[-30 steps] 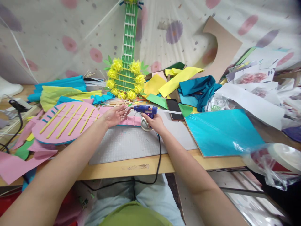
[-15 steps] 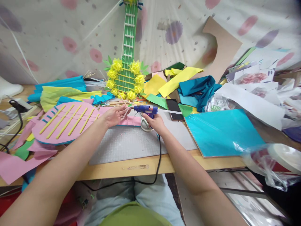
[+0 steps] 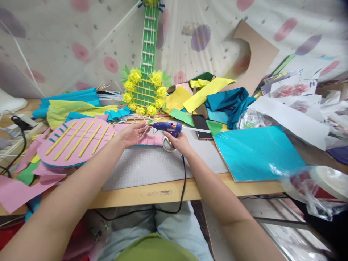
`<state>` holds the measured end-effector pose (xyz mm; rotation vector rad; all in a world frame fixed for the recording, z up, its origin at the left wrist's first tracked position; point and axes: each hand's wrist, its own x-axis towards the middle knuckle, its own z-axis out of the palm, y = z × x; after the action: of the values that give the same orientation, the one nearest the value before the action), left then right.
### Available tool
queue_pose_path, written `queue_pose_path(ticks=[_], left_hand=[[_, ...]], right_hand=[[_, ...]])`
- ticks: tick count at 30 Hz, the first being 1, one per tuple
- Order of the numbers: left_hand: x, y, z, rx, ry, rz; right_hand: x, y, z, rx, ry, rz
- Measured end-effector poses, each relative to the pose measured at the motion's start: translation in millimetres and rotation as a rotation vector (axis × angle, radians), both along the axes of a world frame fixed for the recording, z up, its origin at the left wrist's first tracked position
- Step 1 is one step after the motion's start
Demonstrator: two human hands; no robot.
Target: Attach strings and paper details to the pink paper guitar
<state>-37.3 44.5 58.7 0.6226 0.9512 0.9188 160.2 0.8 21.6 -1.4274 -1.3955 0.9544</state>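
Observation:
My right hand (image 3: 179, 142) is wrapped round the handle of a blue hot glue gun (image 3: 168, 127), and a long pale glue stick (image 3: 198, 129) juts from its back end. The nozzle points left, right beside the fingers of my left hand (image 3: 134, 133). That hand is pinched on thin pale strands (image 3: 144, 132); whether they are string or slim sticks I cannot tell. Under both hands lies a pink strip with ridges (image 3: 151, 140), the neck of a pink guitar-shaped craft (image 3: 76, 142) with yellow bars. White-handled scissors (image 3: 167, 144) lie partly behind my right hand.
A green paper guitar (image 3: 148, 54) with yellow flowers leans at the back. On the right are a phone (image 3: 201, 126), a blue board (image 3: 258, 154) and paper scraps. A grey cutting mat (image 3: 152, 165) lies in front; the gun's black cord (image 3: 183, 188) hangs over the table edge.
Almost nothing differs. The glue gun and my right hand have shifted very slightly to the left; my left hand stays where it was.

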Motion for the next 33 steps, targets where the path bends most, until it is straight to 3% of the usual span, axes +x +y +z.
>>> queue_pose_path(ticks=[6,13,17,23,33], left_hand=[[-1,0,-1.4,0.014,0.005,-0.021],[-2,2,-2.2,0.055,0.019,-0.034],[7,1,-1.9,0.327,0.255,-0.028],[23,-7,-1.7,0.711,0.661,-0.176],[34,-6,-21.7,0.797,0.781,-0.239]], right_hand=[[3,0,-0.8,-0.029,-0.072,-0.042],[10,3,-4.2,-0.036,0.02,-0.043],[24,7,-0.9,-0.002,0.104,-0.113],[49,10,1.5,0.053,0.137,-0.16],[59,22,-18.4,-0.02,-0.194,-0.282]])
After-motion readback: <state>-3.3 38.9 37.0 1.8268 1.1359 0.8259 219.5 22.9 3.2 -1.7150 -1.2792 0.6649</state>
